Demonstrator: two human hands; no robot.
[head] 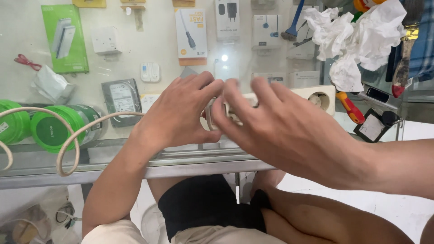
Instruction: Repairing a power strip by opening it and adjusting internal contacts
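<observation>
Both my hands meet over the glass counter top (113,63). My left hand (178,113) curls around the left end of a cream power strip (312,95), thumb near its edge. My right hand (271,122) is blurred, its fingers spread over the middle of the strip, touching or just above it. The strip's right end with a round socket stays visible. Whether the left hand truly grips the strip is hard to tell.
A cream cable (68,135) loops at left beside green round spools (49,129). Crumpled white tissue (357,36), a red-handled screwdriver (350,108) and a small black device (375,126) lie at right. Boxed chargers and cables show under the glass.
</observation>
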